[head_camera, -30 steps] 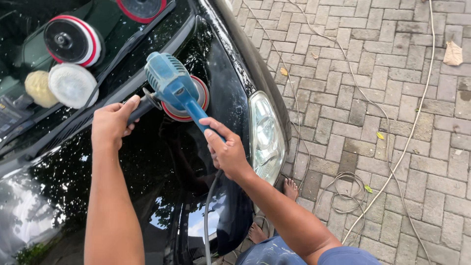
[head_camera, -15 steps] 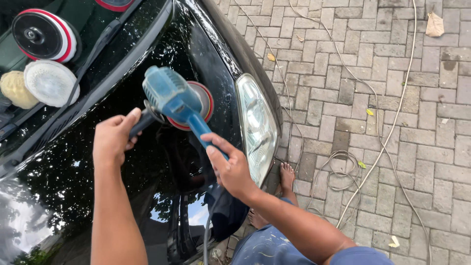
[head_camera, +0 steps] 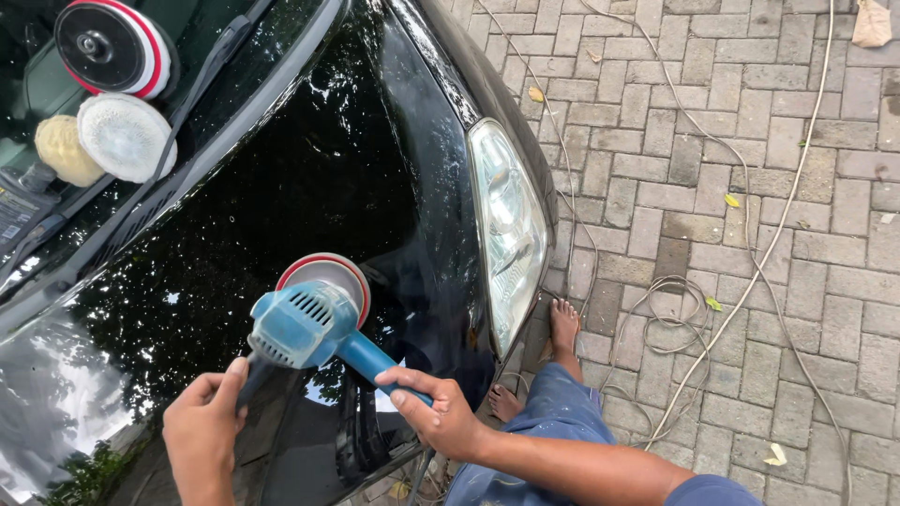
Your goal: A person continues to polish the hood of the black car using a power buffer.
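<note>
Beside headlight [head_camera: 507, 234], your left hand [head_camera: 202, 431] and right hand [head_camera: 436, 412] clamp blue polisher [head_camera: 309, 323] on black hood [head_camera: 281, 187]; trailing cord [head_camera: 675, 309] risks snagging your feet.

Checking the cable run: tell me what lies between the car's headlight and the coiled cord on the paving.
In the head view, only bare brick paving separates the headlight from the coiled cord, apart from the person's bare foot lower down.

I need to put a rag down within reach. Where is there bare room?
Free: the black car hood between the blue electric polisher and the windscreen wiper, and brick paving right of the coiled cable. Crowded: the windscreen corner with round polishing pads, and around both hands.
</note>
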